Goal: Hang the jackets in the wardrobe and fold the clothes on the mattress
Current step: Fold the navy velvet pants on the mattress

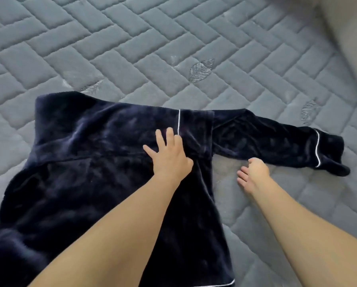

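A dark navy velvet top point(94, 158) with thin white piping lies spread on the grey quilted mattress point(173, 48). One sleeve is folded across its body, ending at a white-piped cuff near the middle. The other sleeve point(276, 141) stretches out to the right. My left hand point(169, 154) presses flat on the garment beside the folded cuff, fingers spread. My right hand point(254, 172) is just below the outstretched sleeve, fingers loosely extended above the mattress, thumb near the sleeve's lower edge; it holds nothing.
The mattress reaches the top and left of the view, with faint leaf patterns stitched into it. A beige surface point(351, 34) runs along the mattress's edge at the upper right.
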